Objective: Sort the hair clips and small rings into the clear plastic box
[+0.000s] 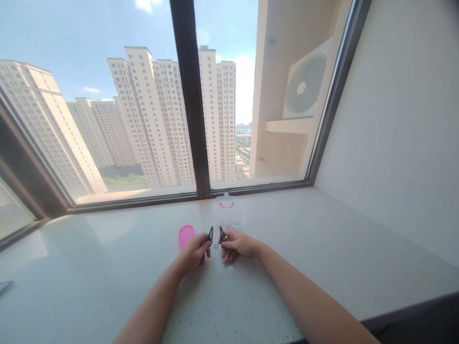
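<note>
My left hand pinches a black snap hair clip between thumb and fingers, its narrow end pointing up. A second black hair clip stands upright in the pinch of my right hand. The two clips face each other with a small gap between them. Low in that gap, a small ring-shaped item shows, too small to name. Beside my left hand lies a pink plastic tray or lid, partly covered by the hand. Just beyond my right hand stands a clear plastic box with a pink handle.
Everything rests on a pale speckled windowsill counter. Dark window frames rise behind it, and a white wall bounds the right. A flat grey-blue object pokes in at the left edge. Small items sit in the clear box.
</note>
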Action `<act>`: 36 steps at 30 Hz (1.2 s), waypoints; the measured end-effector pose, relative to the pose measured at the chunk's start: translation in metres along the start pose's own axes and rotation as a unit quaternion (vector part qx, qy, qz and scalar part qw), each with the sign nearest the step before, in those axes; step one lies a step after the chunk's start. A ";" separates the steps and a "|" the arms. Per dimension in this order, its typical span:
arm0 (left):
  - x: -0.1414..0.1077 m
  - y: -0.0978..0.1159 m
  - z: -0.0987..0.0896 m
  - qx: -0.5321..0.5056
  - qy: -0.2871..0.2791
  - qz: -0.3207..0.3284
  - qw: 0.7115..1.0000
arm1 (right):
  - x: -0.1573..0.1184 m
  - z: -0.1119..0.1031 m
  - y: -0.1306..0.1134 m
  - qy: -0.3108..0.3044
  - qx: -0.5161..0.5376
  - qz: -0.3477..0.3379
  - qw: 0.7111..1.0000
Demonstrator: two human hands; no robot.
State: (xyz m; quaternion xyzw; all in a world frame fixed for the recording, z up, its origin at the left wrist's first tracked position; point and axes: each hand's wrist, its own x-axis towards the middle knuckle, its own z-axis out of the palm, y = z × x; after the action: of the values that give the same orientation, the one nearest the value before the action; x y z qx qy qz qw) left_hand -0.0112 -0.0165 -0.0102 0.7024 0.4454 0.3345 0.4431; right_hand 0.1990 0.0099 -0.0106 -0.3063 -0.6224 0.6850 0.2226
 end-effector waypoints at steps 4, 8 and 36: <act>0.000 -0.005 -0.002 0.000 0.024 -0.007 1.000 | 0.002 -0.002 0.003 -0.001 0.012 0.000 1.000; 0.000 -0.007 -0.002 -0.005 0.041 -0.013 0.999 | 0.003 -0.002 0.004 0.004 0.030 -0.005 1.000; 0.000 0.005 0.004 0.037 0.044 -0.046 0.997 | 0.014 0.010 0.015 0.200 -0.042 -0.074 0.976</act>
State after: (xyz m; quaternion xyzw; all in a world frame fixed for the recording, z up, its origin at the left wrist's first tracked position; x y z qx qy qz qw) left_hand -0.0061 -0.0189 -0.0077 0.6818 0.5086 0.3273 0.4115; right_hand 0.1826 0.0103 -0.0273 -0.3992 -0.6146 0.5649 0.3792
